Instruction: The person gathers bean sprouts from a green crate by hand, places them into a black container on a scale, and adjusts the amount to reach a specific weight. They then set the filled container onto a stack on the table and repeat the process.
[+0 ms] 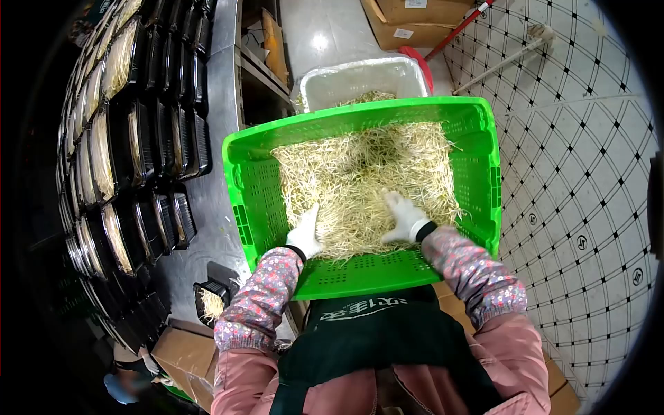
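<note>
Your left hand (304, 234) and right hand (404, 218), grips splayed flat, clasping nothing, press pale bean sprouts (360, 176) lying mostly in the green plastic crate (478, 173), few in the white tub (346, 71).

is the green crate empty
No, the green crate holds a pile of bean sprouts, with the gloved left hand and right hand resting on it.

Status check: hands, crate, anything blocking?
Left hand and right hand open, flat on bean sprouts. Green crate well filled. Nothing over the sprouts; white bin behind.
</note>
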A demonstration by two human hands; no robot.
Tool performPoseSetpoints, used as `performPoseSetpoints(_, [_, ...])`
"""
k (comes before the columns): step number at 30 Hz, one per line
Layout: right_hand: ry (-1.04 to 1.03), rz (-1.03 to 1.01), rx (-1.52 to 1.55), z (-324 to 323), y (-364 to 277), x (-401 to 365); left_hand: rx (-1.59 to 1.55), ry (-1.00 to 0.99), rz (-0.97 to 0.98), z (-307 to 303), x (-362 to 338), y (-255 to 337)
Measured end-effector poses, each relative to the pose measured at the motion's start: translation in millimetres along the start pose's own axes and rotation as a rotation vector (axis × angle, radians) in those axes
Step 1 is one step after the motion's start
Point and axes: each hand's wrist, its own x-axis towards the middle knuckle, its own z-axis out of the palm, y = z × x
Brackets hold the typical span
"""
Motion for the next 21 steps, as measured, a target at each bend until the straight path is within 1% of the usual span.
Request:
performPoseSetpoints(1, [0.052, -0.004, -0.115, -3, -23, -7, 0.000, 0.041, 0.048, 5, 0, 6])
performPoseSetpoints(2, [0.026, 0.029, -0.110, -3, -28, -6, 0.033, -0.077, -0.022, 1, 3, 18])
performPoseSetpoints(3, [0.003, 0.061, -0.104, -2, -32, -3, 0.089, -0.096, -0.086, 0, 5, 26])
performPoseSetpoints(4, [-0.019, 0.092, -0.097, -3, -33, -1, 0.044, -0.097, -0.145, 6, 10, 20])
performPoseSetpoints(5, [-0.045, 0.079, 0.007, 3, -19, 5, -0.001, -0.097, -0.205, 12, 13, 12])
performPoseSetpoints(7, [-0.097, 0.053, 0.214, 14, 33, 24, 0.049, -0.037, -0.132, 8, 4, 0])
performPoseSetpoints(9, [-0.113, 0.086, 0.407, -19, 48, 28, -0.012, 0.105, -0.017, -7, -21, -2])
performPoseSetpoints(10, [-0.122, 0.198, 0.610, -48, 39, 26, -0.055, 0.172, 0.061, -14, -29, 3])
performPoseSetpoints(11, [-0.003, 0.118, 0.650, -41, 55, 31, -0.100, 0.237, 0.140, -21, -37, 10])
performPoseSetpoints(12, [-0.053, 0.170, 0.536, -76, 31, 29, -0.044, 0.239, 0.197, -28, -40, 24])
performPoseSetpoints(13, [-0.100, 0.220, 0.421, -109, -2, 28, 0.015, 0.261, 0.302, -26, -40, 33])
performPoseSetpoints(15, [0.044, 0.020, 0.416, -91, -17, 42, 0.083, 0.333, 0.486, -12, -26, 56])
performPoseSetpoints(16, [-0.074, 0.000, 0.408, -75, -19, 56, 0.116, 0.299, 0.449, -9, -21, 71])
performPoseSetpoints(17, [-0.166, -0.134, 0.411, -43, -1, 72, 0.148, 0.266, 0.409, -7, -18, 81])
performPoseSetpoints(18, [-0.140, -0.149, 0.311, -44, 1, 67, 0.186, 0.157, 0.357, -7, -17, 81])
performPoseSetpoints(19, [-0.113, -0.164, 0.212, -44, 3, 62, 0.183, 0.185, 0.334, -6, -17, 78])
performPoseSetpoints(21, [-0.003, -0.033, 0.267, -37, 18, 50, 0.171, 0.230, 0.284, -2, -21, 67])
